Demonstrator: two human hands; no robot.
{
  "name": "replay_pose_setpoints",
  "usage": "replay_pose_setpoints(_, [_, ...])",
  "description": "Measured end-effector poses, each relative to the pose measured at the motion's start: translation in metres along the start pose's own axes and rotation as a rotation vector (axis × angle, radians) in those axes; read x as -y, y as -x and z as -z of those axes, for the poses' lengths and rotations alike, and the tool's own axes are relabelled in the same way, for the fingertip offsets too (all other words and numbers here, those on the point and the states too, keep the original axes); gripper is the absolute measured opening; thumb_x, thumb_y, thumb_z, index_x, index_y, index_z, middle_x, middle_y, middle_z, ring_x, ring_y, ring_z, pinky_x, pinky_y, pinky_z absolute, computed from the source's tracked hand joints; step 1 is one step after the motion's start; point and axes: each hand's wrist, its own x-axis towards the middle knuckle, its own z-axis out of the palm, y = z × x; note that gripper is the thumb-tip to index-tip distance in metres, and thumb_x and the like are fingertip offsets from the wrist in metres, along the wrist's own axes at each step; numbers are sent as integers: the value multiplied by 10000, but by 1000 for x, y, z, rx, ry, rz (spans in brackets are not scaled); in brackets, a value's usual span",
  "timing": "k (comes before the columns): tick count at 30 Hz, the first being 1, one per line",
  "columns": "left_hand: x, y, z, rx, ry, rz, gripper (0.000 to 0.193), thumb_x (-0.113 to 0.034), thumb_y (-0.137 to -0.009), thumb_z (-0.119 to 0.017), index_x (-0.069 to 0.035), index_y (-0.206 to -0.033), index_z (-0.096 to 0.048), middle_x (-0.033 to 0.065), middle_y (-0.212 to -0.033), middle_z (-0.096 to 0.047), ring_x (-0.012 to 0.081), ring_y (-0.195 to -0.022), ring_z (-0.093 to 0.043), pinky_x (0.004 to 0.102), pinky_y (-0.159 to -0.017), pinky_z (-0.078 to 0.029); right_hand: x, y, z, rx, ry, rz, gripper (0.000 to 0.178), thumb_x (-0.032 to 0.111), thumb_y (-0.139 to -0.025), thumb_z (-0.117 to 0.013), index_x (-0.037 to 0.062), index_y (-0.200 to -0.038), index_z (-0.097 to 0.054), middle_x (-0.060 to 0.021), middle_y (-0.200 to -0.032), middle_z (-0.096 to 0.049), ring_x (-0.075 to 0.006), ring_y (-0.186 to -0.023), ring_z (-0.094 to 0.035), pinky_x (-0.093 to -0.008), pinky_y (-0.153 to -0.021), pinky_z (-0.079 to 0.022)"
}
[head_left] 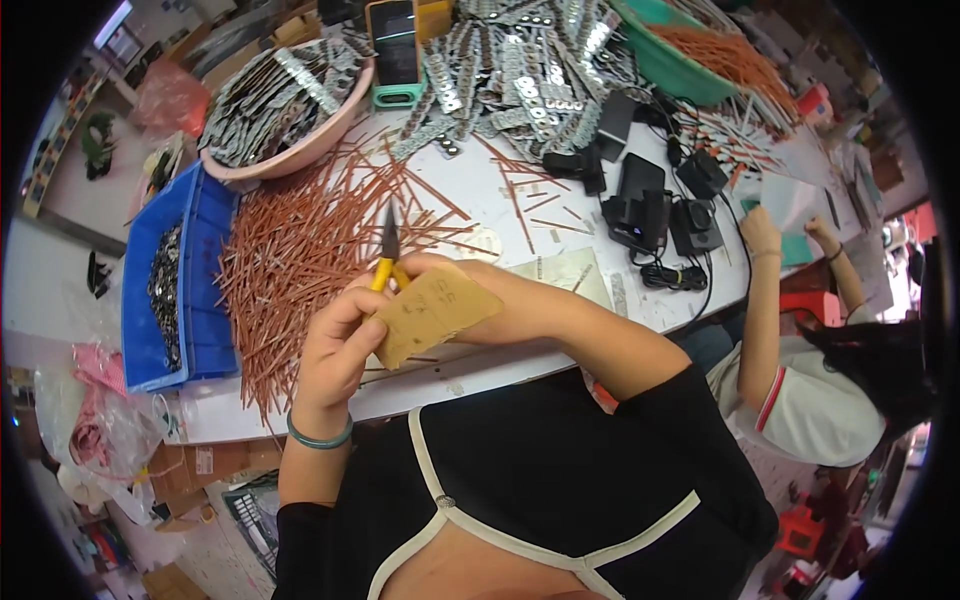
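Observation:
A torn piece of brown cardboard (437,314) with faint handwriting is pinched along its left edge by the thumb and fingers of my left hand (340,345). Behind it, my right hand (490,295) curls in from the right, its fingertips partly covered by the cardboard. Pliers (390,240) with dark pointed jaws and yellow handles stick up between my hands, tips away from me. The handles run down to my right fingers, though the cardboard hides most of that grip. Just beyond lies a wide heap of thin reddish-brown sticks (300,250).
Left of the heap stands a blue bin (200,280) of small dark metal parts. A pink basin (350,125) and a pile of metallic strips (520,70) lie farther back, beside a phone (394,45). Black devices with cables (640,200) sit right. Another person (810,390) works there.

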Motion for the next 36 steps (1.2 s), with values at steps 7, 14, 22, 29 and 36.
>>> replay_pose_setpoints(7, [19, -37, -16, -15, -11, 92, 142, -109, -967, -537, 16, -1009, -591, 21, -961, -549, 88, -905, -498, 225, -818, -389, -26, 136, 96, -1236, 981, -147, 705, 193, -712, -821, 32, -1320, -504, -152, -1232, -584, -283, -1134, -568, -375, -948, -456])
replay_pose_setpoints(14, [46, -78, -37, -20, -65, 271, 134, -135, -976, -557, -18, -1018, -607, -26, -954, -578, 67, -866, -510, 208, -810, -397, -48, 160, 90, -1173, 708, -189, 621, 122, -710, -809, 67, -1278, -563, -124, -1140, -634, -228, -1006, -630, -323, -828, -504])
replay_pose_setpoints(22, [79, -109, -44, 4, -565, 48, 109, -74, -946, -565, 25, -985, -587, 36, -882, -536, 100, -786, -517, 229, -726, -433, -50, 158, 59, -839, 818, 165, 543, 73, -655, -798, 85, -1170, -625, -103, -1134, -657, -305, -1032, -622, -386, -892, -478])
replay_pose_setpoints(29, [84, -113, -47, 48, -574, 23, 114, -81, -952, -562, 25, -987, -588, 31, -882, -536, 97, -778, -526, 229, -712, -439, -57, 211, 103, -1446, 814, -165, 722, 254, -704, -835, -6, -1283, -490, -197, -1205, -544, -335, -1103, -546, -399, -941, -448])
replay_pose_setpoints(36, [85, -115, -43, 43, -558, 138, 120, -90, -947, -568, 23, -981, -590, 42, -882, -539, 117, -806, -523, 241, -747, -429, -79, 242, 123, -1441, 340, -372, 849, 323, -723, -831, -20, -1379, -416, -205, -1301, -527, -305, -1132, -568, -375, -966, -445])
